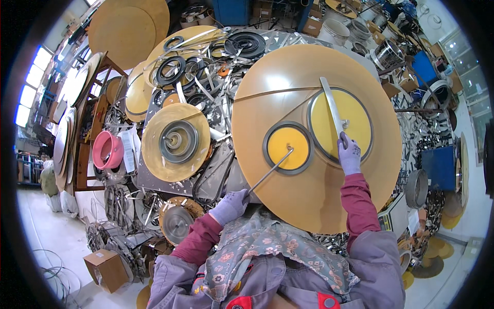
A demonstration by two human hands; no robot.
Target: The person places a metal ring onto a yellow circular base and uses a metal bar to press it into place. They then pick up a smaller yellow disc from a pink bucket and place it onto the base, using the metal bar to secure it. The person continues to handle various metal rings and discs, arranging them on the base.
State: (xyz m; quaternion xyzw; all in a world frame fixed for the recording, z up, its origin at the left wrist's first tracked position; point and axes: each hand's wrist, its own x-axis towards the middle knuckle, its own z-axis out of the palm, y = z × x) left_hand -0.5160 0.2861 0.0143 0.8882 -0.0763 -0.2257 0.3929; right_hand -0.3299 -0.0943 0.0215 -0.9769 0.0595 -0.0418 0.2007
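A large tan disc (257, 118) lies in front of me. On it are a bigger yellow disc with a dark rim (355, 105) and a smaller yellow disc inside a grey ring (266, 152). My gloved left hand (230, 207) is closed around the near end of a thin metal rod (270, 171), whose far end meets the small yellow disc's centre. My gloved right hand (349, 154) grips the near end of a flat metal bar (331, 105). That bar lies across the bigger yellow disc, beside a small metal knob (345, 123), and reaches past its far rim.
To the left, a yellow disc (154, 136) carries stacked grey metal rings. Black rings (171, 70) and metal strips crowd the table behind it. Further left are a pink basin (107, 150) and a wooden rack (82, 165). A cardboard box (106, 270) sits on the floor.
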